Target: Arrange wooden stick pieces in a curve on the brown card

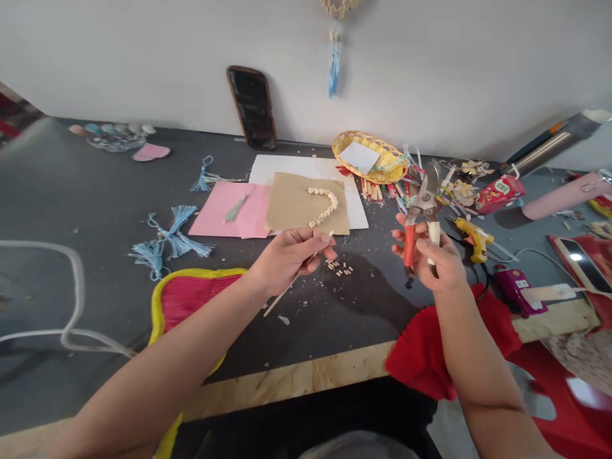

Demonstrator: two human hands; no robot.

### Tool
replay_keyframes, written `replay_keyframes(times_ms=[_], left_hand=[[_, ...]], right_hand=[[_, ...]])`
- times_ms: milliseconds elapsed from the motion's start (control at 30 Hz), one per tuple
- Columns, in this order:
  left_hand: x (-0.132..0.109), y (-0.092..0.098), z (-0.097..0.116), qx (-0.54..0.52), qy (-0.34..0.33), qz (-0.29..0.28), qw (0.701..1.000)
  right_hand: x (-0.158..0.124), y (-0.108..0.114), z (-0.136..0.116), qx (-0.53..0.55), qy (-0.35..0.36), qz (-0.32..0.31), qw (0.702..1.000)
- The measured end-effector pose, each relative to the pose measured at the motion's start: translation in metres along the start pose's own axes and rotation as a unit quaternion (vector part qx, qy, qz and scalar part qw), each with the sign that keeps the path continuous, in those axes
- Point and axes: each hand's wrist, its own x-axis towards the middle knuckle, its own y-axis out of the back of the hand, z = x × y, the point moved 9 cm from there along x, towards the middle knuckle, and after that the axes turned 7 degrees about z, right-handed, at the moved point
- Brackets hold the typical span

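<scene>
Between the fingers of my left hand point(299, 255) is a thin pale wooden stick point(281, 299), slanting down to the left over the table. My right hand point(442, 258) is closed on the handles of pruning shears point(421, 217), one handle orange and the other white, with the blades pointing up. Several small cut bits of stick point(340, 268) lie on the dark table just right of my left hand. Beyond it, a curved row of pale pieces point(329, 207) rests on a brown card point(287, 201).
Pink paper point(210, 213) and blue tassels point(174, 233) lie to the left. A yellow basket point(394, 169) stands at the back, near a phone point(252, 108) leaning on the wall. At right are a yellow glue gun point(473, 239), a red drink carton point(500, 193) and a pink bottle point(564, 196).
</scene>
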Motion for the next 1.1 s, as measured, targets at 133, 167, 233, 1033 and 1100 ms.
replay_keyframes(times_ms=[133,167,233,1033,1100], left_hand=[[-0.006,0.005,0.019,0.037,-0.056,0.035,0.997],[-0.008,0.006,0.022,0.045,-0.065,0.042,0.996],[-0.012,0.005,0.025,0.056,-0.076,0.049,0.994],[-0.018,-0.01,0.026,0.215,-0.181,0.024,0.959],[-0.018,-0.01,0.025,0.217,-0.181,0.022,0.959]], right_hand=[[-0.011,-0.017,-0.004,-0.058,0.027,-0.067,0.996],[-0.013,-0.02,-0.006,-0.073,0.042,-0.073,0.994],[-0.016,-0.023,-0.01,-0.137,0.088,-0.06,0.985],[-0.034,-0.075,-0.004,-0.508,0.265,-0.127,0.809],[-0.034,-0.076,-0.005,-0.508,0.264,-0.129,0.809]])
